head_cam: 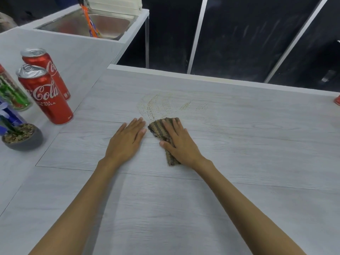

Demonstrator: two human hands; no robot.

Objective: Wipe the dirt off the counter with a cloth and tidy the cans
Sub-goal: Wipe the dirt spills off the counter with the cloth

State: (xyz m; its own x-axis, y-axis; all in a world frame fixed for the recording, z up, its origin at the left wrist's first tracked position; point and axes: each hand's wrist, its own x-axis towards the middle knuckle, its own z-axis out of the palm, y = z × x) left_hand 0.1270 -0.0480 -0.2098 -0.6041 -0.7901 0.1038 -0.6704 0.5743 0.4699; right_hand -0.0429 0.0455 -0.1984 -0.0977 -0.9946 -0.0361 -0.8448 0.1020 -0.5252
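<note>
Pale grey wood-grain worktop (pixel 239 144), panel seams visible. Middle: yellowish dotted dirt streaks (pixel 156 107) fan out on the far side of a folded brown striped cloth (pixel 160 127). The cloth lies flat, its far edge at the dirt. Left side: two red cola cans stand upright, near cola can (pixel 46 96) just in front of far cola can (pixel 46 69); contact unclear. Further left, green-patterned container (pixel 11 91), cut by the frame edge. Nearer, grey pot (pixel 24 138) with gravel and a plant. Right edge: red object (pixel 337 100), mostly out of frame.
</note>
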